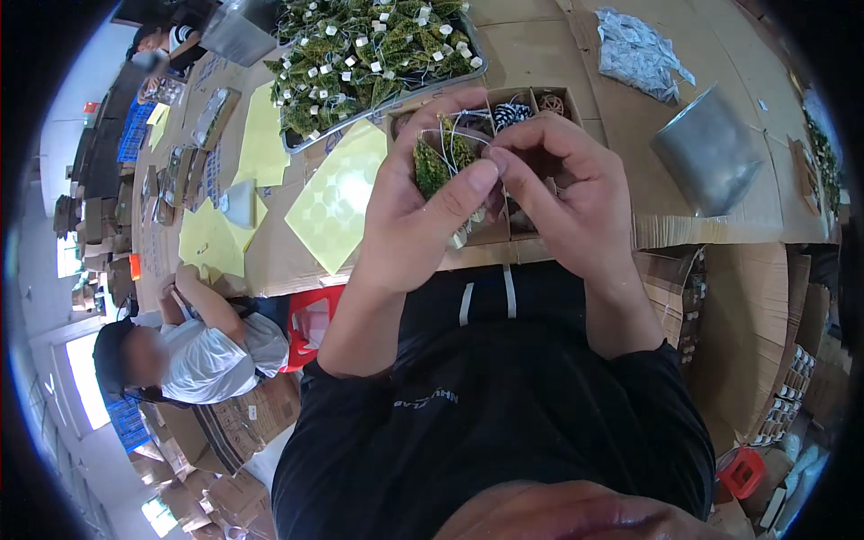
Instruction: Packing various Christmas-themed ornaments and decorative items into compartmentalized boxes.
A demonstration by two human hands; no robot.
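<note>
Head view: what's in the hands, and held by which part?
The left hand holds a small green leafy sprig by its lower end; the right hand pinches a thin white string at its top. Exact finger contact is hidden.

I count one metal tray (475,65) of green sprigs at twelve o'clock, one crumpled plastic bag (637,54) at one o'clock, two yellow sheets (337,200) at ten o'clock.

Your left hand (409,202) and right hand (562,184) meet above the divided box (531,99) at the table's (558,54) near edge, a sprig (441,157) between them. Behind the box lies the tray (472,67) of sprigs. Sheets (337,202) lie to your left, a metal bin (711,153) to your right, crumpled bags (639,54) behind it. A seated person (193,346) is at your left.
</note>
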